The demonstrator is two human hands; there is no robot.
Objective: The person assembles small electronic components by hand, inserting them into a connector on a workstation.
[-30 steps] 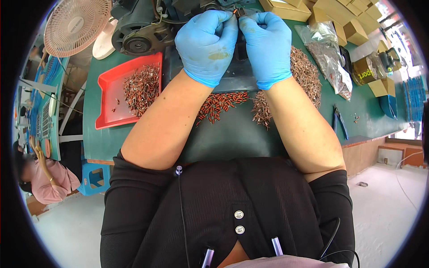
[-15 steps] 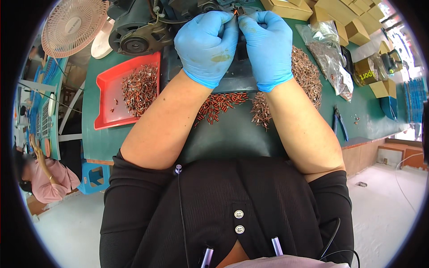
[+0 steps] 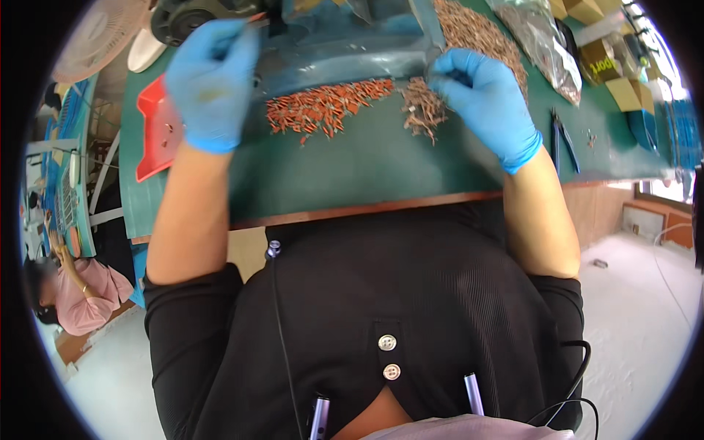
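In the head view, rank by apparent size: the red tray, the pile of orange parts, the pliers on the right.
1. Red tray, though the left hand covers part of it.
2. Pile of orange parts, close behind the tray, so unsure.
3. Pliers, clearly smallest.

We see a green-topped workbench (image 3: 381,165) with a wooden front edge, over a pale floor (image 3: 645,308) in bright daylight. A white fan (image 3: 92,37) stands at upper left, cardboard boxes (image 3: 612,66) at upper right. A second person in pink (image 3: 77,290) sits at lower left.
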